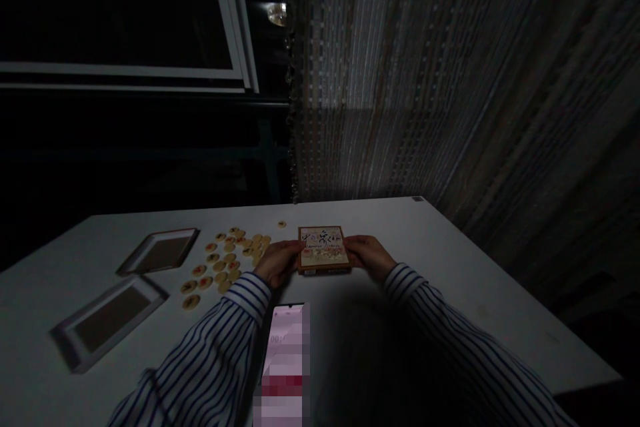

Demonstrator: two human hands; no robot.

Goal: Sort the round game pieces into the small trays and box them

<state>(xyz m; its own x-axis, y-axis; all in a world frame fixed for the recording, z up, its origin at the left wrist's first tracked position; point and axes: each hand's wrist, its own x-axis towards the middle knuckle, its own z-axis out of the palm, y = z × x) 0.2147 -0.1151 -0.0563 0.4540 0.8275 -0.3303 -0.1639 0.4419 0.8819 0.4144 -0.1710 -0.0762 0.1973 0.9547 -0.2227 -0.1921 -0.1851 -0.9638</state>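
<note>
A square Chinese chess box (324,248) with a printed top and brown edges is between my two hands at the middle of the white table. My left hand (277,261) grips its left side, fingers closed against the edge. On the right side, my right hand (369,256) holds it the same way. Round wooden chess pieces (219,267), some marked red and some dark, lie scattered just left of my left hand. One single piece (282,224) sits apart, behind the left hand.
At the left lie two shallow open box parts, a brown-rimmed one (159,250) and a white-walled one (109,320). A phone with a lit screen (286,347) rests on the table (450,320) between my forearms. A beaded curtain (370,80) hangs beyond the far edge.
</note>
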